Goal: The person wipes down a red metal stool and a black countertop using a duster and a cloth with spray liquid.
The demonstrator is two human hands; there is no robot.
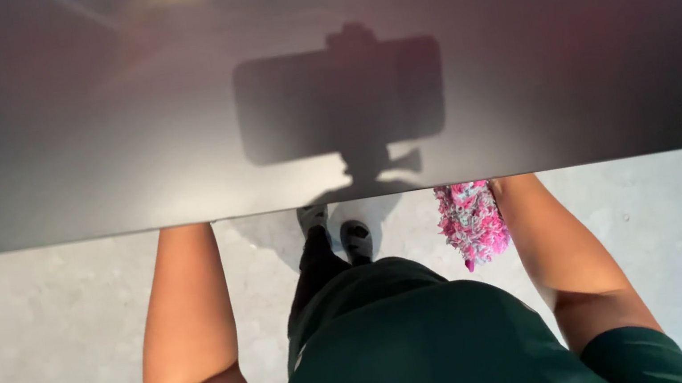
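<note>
Neither hand can be seen: both forearms run forward and disappear under the near edge of the dark tabletop (85, 167), so whether the fingers are clenched, loose or grasping anything cannot be told.

The right forearm (561, 249) goes under the edge on the right side. Just beside it, touching or nearly touching its inner side near the wrist, hangs a pink and white fluffy cloth (473, 223). Its long axis runs roughly up and down in the picture, from the tabletop edge toward the person, and it narrows to a small point at its lower end. Its upper part is cut off by the tabletop, so how it is held is hidden.

The left forearm (186, 314) goes under the edge well apart on the left, with nothing near it.

Between the arms are the person's dark green shirt (419, 351), dark trousers and shoes (338, 232) on a pale grey floor (41, 353).

The smooth tabletop carries the shadow of a flat rectangular device on a mount (341, 101). A small red patch shows at the left border, too little to identify.
</note>
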